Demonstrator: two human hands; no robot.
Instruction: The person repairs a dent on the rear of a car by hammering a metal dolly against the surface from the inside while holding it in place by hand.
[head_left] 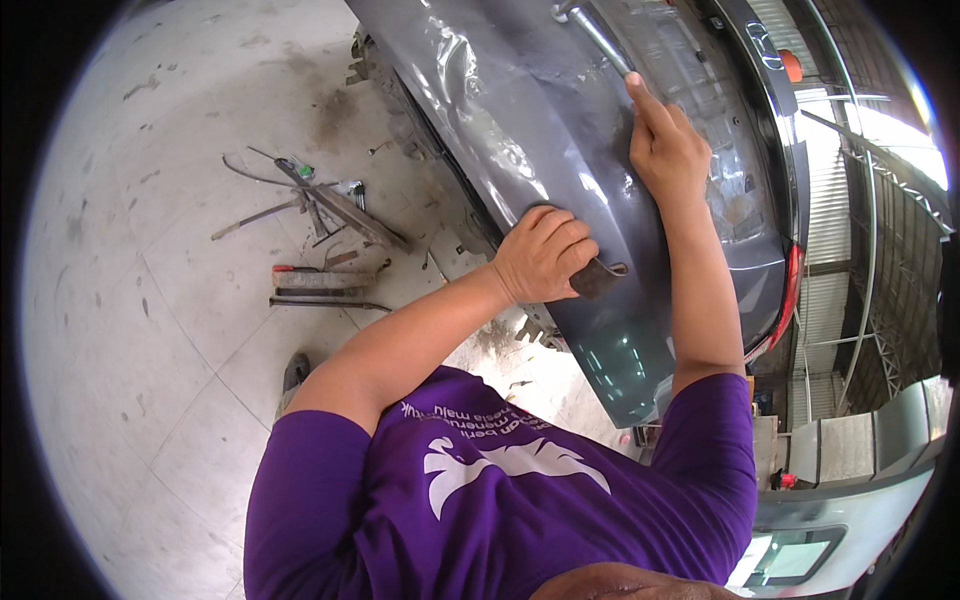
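White lettering (480,428), upside down to me, crossed my shirt (500,535) toward its hem, beyond a white emblem (510,468); a silver badge (763,45) marked the car (590,135).

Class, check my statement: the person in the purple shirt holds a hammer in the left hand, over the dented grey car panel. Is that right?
Not quite: the head view shows the hammer in the right hand, not the left hand. The purple shirt and the dented grey car panel are correct.
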